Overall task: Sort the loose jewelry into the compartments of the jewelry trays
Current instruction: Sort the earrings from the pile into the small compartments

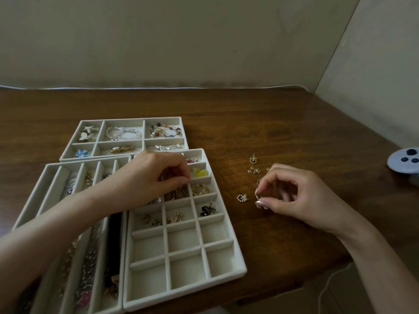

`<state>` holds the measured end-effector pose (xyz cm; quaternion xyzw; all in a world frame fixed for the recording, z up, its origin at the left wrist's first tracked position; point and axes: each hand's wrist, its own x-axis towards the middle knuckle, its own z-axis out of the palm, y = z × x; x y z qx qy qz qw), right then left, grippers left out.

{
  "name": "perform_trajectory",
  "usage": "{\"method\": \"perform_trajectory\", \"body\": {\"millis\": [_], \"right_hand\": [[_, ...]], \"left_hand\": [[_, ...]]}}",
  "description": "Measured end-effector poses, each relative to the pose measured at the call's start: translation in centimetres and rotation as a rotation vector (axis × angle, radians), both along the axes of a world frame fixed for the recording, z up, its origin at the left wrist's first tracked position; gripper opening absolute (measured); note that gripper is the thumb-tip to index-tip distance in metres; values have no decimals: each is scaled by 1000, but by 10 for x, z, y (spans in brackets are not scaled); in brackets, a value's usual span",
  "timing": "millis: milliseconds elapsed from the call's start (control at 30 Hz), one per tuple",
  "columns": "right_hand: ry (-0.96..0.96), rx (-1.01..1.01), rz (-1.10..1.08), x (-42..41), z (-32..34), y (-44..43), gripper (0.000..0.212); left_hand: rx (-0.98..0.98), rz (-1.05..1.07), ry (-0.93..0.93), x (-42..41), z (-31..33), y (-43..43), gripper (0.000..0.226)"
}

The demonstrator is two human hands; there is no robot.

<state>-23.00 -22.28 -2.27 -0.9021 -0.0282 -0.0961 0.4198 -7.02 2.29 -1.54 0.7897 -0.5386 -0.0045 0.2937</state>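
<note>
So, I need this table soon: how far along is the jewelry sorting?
Mostly done: the back tray, slotted tray and upper compartments of the grid tray hold pieces. In hand: the right hand pinches a small gold piece; the left hand hovers over the grid tray, its hold unclear. Left: a few gold charms on the table.

The compartmented velvet trays [186, 270] are pale cream, set on a dark brown wooden table [283, 123] with streaky grain. Inside sit a yellow heart-shaped piece [200, 173], a blue flower-shaped piece [81, 153] and glossy black earrings [207, 210]. The loose metal charms [254, 170] are gold. The round plastic controller [403, 163] is pale grey with navy buttons.
</note>
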Motion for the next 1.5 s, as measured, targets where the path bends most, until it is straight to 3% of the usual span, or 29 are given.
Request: {"method": "perform_trajectory", "body": {"millis": [333, 767, 1167, 1267, 1400, 1500], "right_hand": [[40, -40, 212, 9, 10, 50, 19], [-113, 69, -190, -7, -12, -4, 15], [-48, -73, -112, -4, -16, 3, 18], [-48, 8, -163, -5, -14, 5, 16], [-13, 473, -249, -3, -3, 16, 17], [68, 642, -259, 4, 6, 28, 20]], "left_hand": [[-4, -10, 2, -2, 1, 0, 7], [-2, -35, -7, -3, 0, 0, 11], [2, -28, -18, -1, 0, 0, 4], [2, -31, -18, -2, 0, -1, 5], [-25, -46, -11, -4, 2, 0, 8], [-62, -42, 16, -7, 4, 0, 6]]}}
